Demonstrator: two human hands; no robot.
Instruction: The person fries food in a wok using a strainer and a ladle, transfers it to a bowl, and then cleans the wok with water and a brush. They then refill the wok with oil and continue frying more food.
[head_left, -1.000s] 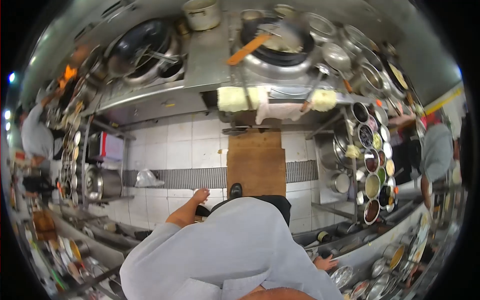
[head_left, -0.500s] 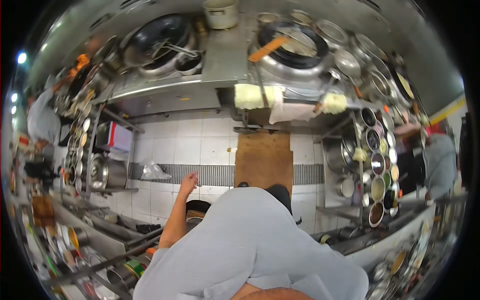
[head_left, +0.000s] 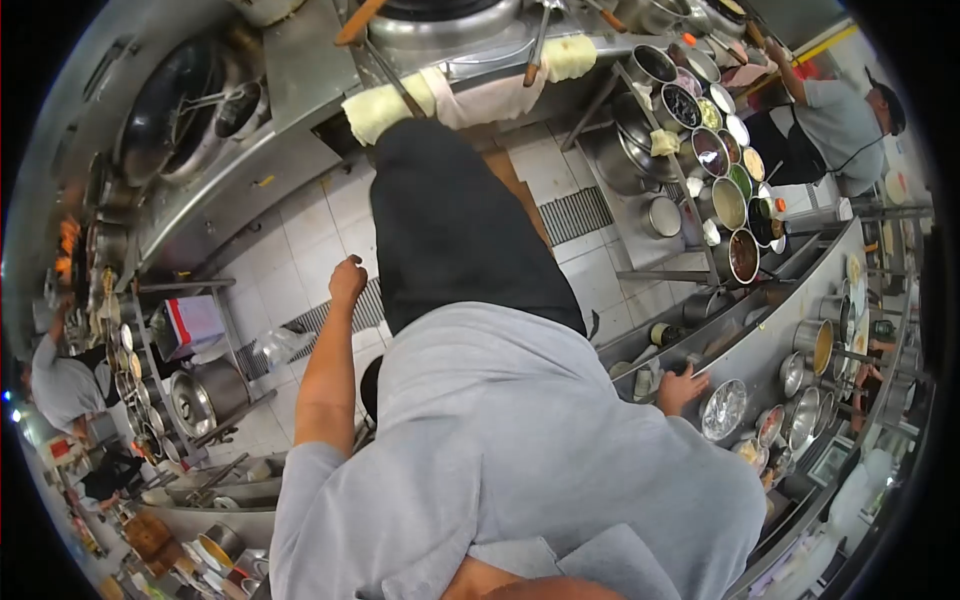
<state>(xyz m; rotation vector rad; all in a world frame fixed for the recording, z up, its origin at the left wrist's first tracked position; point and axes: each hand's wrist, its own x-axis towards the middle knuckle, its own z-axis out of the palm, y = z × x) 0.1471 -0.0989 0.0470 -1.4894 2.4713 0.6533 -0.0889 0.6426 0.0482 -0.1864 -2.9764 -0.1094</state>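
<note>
My left hand [head_left: 348, 280] hangs over the tiled floor beside my body. Its fingers are loosely curled and nothing shows in them. On the right, my right hand [head_left: 682, 388] lies at the edge of the metal counter [head_left: 765, 345], fingers spread, holding nothing. Just beyond it sits a round metal bowl [head_left: 723, 410] with a shiny, crinkled surface. My leg in black trousers [head_left: 450, 230] stretches forward, toward the stove front with its pale folded cloths [head_left: 390, 108].
Several pots of sauces and seasonings [head_left: 730, 200] stand on a rack to the right. Woks [head_left: 180, 105] sit on the stove at the left. A large metal pot [head_left: 205, 395] is low on the left. Co-workers stand at the far right [head_left: 840, 120] and far left [head_left: 65, 385].
My body and view have turned and leaned back. My leg now extends forward. My right hand has come into view on the counter edge; my left hand has curled a little more.
</note>
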